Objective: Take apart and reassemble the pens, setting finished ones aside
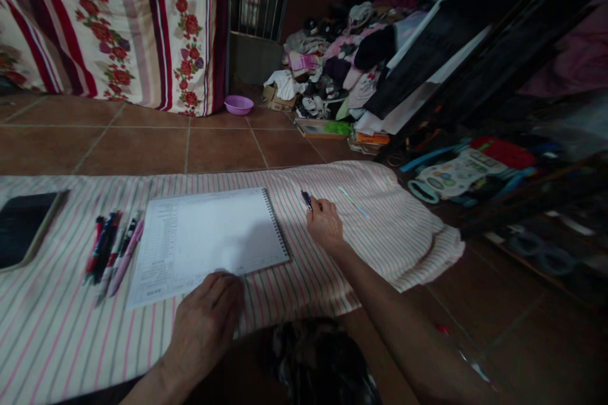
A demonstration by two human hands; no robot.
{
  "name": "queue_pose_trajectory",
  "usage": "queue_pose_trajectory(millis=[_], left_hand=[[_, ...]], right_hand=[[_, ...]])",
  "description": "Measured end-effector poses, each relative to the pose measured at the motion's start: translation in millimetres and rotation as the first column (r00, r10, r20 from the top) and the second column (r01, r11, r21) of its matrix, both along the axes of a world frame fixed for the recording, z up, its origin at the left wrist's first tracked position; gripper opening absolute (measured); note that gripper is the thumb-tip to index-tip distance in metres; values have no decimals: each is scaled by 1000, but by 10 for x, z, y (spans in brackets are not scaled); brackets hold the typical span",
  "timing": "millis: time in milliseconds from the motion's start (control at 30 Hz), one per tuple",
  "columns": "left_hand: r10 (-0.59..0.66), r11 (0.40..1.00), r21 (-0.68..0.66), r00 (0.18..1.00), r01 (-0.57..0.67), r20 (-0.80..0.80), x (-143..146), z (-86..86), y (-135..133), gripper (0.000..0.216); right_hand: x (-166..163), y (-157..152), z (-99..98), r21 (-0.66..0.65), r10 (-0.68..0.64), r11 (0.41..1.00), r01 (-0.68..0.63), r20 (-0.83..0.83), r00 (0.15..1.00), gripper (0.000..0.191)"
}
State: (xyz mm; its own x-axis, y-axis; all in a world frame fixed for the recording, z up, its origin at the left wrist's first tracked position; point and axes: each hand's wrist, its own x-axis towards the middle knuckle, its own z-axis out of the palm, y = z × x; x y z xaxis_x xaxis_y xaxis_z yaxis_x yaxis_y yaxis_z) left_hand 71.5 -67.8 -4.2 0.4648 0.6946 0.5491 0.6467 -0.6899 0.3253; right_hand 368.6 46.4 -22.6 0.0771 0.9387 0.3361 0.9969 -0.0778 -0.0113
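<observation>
A spiral-bound pad (223, 228) lies on the striped cloth, its coil along the right side and its large white area blank. Printed columns, too small to read, run down its left side. My left hand (209, 310) rests at the pad's near edge with its fingers curled in; the fingertips are hidden. To the right of the coil, my right hand (325, 221) grips a dark pen (306, 199) just above the cloth, its tip pointing away from me. Just beyond that hand lies a thin pale green and blue strip (354, 202).
Several pens (114, 253) lie side by side left of the pad. A dark-screened tablet or phone (28, 228) is at the far left. The striped cloth (408, 228) ends at the right. Beyond it are a purple basin (238, 104) and piled clothes (342, 57).
</observation>
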Motion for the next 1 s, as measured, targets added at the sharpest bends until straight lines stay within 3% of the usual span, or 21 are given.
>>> queue_pose_trajectory(millis=[133,333,467,700,1000], left_hand=[[1,1000,3,1000,-1,-5,-5,-14,-13,21],[-5,1000,16,1000,5,-5,12,6,-11,20],[-7,1000,17,1000,7,-1,12,11,-3,20],[4,1000,1,1000,-4,2,-24,-7,-19,21],[14,1000,22,1000,-14,10,-25,10,-11,20]], right_hand=[[24,57,-83,25,129,991,-128,-53,990,44],[-34,132,-120,50,138,990,-131,-159,978,43],[-118,106,-116,42,193,981,-189,-117,974,43],[-130,98,-152,33,89,996,-87,-58,994,48],[-184,71,-104,2,98,995,-98,-61,993,48]])
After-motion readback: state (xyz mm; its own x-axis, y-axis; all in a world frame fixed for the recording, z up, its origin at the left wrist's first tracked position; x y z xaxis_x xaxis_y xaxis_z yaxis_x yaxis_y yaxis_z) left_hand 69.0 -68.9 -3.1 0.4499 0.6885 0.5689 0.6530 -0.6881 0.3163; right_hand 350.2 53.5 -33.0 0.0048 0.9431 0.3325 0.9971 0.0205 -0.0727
